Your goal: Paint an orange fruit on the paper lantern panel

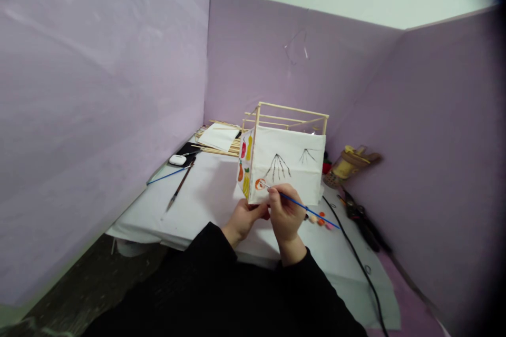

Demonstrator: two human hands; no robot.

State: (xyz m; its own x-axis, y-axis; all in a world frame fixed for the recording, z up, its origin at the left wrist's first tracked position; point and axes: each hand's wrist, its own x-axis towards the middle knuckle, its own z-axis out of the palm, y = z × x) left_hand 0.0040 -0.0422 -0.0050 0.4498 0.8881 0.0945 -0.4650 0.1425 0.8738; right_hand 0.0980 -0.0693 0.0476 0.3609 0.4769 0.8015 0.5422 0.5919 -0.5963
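Lilac walls (256, 58) enclose a white-covered table (201, 208) beneath the hands (288, 216) and paintbrush (312, 212).

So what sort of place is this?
Probably a small craft booth: purple partitions surround a white-covered table holding thin sticks, and the right hand holds a paintbrush at a white panel.

The top (237, 305) was all black.
Its long sleeves (322, 292) were black too, at five and seven o'clock.
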